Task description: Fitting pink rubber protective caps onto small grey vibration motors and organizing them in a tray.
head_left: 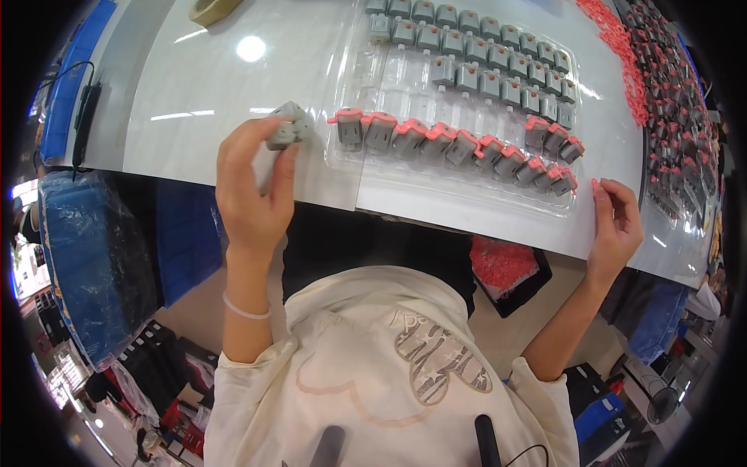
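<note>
— What's nearest?
— The left hand (253, 194) grasps a small grey motor (286, 128) over the white desk (194, 93); the right hand (615, 222) pinches a tiny pink cap (594, 185).
— Beyond?
— A clear tray (405, 74) of capped motors (436, 140), then uncapped ones.

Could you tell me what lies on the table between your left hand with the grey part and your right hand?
In the head view, a row of pink-capped grey parts in a clear plastic tray lies between the left hand and the right hand.
</note>
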`<action>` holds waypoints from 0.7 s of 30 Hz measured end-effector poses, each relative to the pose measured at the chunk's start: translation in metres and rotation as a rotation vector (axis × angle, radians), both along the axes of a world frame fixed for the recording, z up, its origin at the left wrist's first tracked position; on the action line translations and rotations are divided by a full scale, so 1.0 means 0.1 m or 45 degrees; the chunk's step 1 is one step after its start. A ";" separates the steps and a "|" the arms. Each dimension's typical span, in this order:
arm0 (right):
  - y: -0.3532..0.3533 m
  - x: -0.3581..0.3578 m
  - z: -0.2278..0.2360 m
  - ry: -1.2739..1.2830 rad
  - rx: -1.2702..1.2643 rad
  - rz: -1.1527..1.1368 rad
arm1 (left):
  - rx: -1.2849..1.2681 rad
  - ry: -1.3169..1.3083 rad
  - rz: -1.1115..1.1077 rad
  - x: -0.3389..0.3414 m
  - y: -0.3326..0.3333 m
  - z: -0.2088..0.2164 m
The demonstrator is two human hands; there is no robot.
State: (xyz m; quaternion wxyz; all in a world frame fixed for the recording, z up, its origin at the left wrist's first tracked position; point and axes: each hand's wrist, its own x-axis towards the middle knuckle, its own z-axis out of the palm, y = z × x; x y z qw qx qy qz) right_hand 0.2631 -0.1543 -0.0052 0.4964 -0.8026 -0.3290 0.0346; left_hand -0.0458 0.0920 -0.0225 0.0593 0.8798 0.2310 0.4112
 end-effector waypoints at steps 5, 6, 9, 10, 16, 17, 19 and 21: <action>-0.06 0.05 -0.02 0.086 0.054 -0.011 | -1.178 -0.730 -0.142 0.01 -0.27 0.26; -0.04 0.00 0.01 0.125 0.084 -0.058 | -1.344 -0.804 -0.209 0.02 -0.35 0.30; 0.02 -0.21 0.16 0.230 0.202 -0.009 | -1.733 -0.811 -0.482 0.05 -0.59 0.39; 0.06 -0.31 0.22 0.296 0.296 0.087 | -1.774 -0.754 -0.574 0.07 -0.65 0.37; 0.59 -1.05 0.44 0.466 0.427 0.814 | -2.023 -0.528 -0.559 0.34 -0.86 0.43; 0.62 -1.11 0.45 0.463 0.421 0.808 | -2.030 -0.528 -0.564 0.37 -0.89 0.43; 0.66 -1.19 0.46 0.587 0.394 0.836 | -2.122 -0.794 -0.702 0.41 -0.93 0.41; 0.67 -1.20 0.46 0.417 0.346 0.875 | -2.210 -0.778 -0.729 0.41 -0.94 0.39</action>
